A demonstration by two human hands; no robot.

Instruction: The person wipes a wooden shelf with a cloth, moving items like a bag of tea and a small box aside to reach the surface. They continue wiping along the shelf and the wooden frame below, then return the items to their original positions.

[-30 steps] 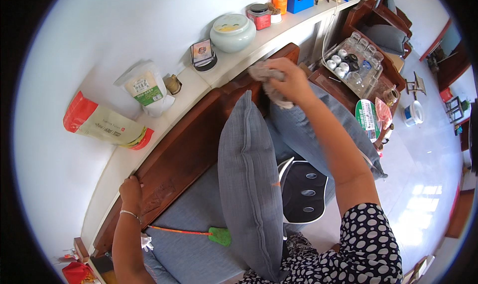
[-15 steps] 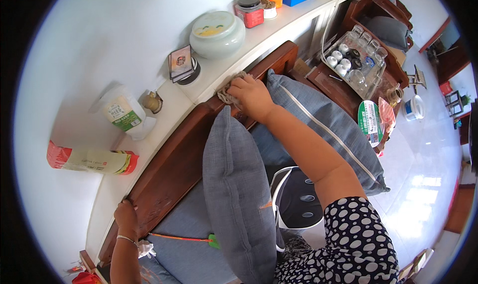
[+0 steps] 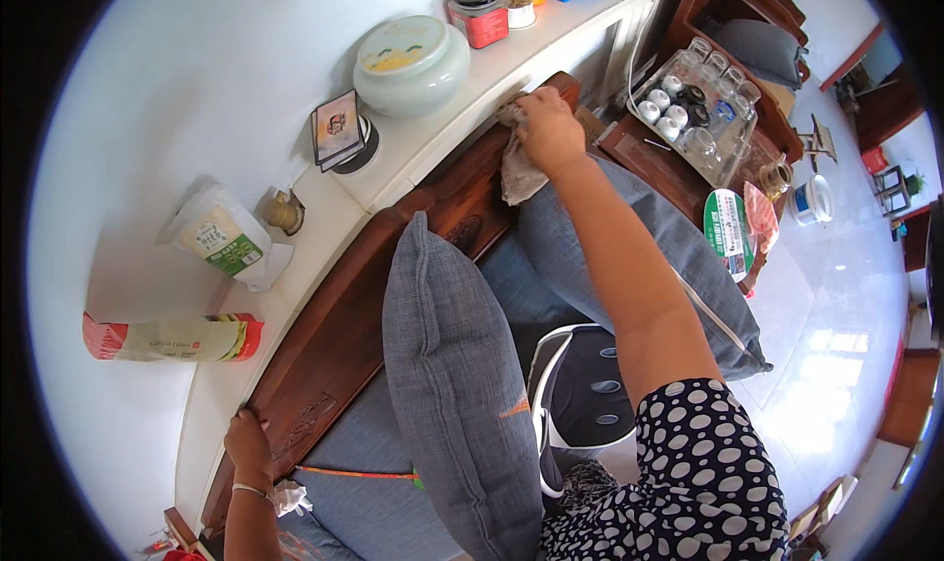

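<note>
My right hand [image 3: 551,128] is closed on a crumpled beige cleaning rag [image 3: 522,174], pressing it on the top of the dark wooden sofa backrest [image 3: 329,325] near its far end. Part of the rag hangs down the front of the wood. My left hand [image 3: 248,443] grips the top edge of the same backrest at the near left, its fingers curled over it. Between my arms a grey cushion [image 3: 452,394] stands on edge. Under my right forearm leans a second grey cushion [image 3: 580,236], partly hidden by the arm.
Along the wall, a white ledge [image 3: 339,207] bears a lidded ceramic jar [image 3: 413,74], a white-green bag [image 3: 228,241] and a red-beige pouch [image 3: 172,337]. At right, a tray [image 3: 723,158] of cups and glasses stands on a wooden table. A black-and-white object [image 3: 580,384] sits beside the upright cushion.
My right hand has slid the rag farther along the backrest, away and to the right. More of the rag now hangs down. My left hand stays on the edge, and the view has shifted slightly.
</note>
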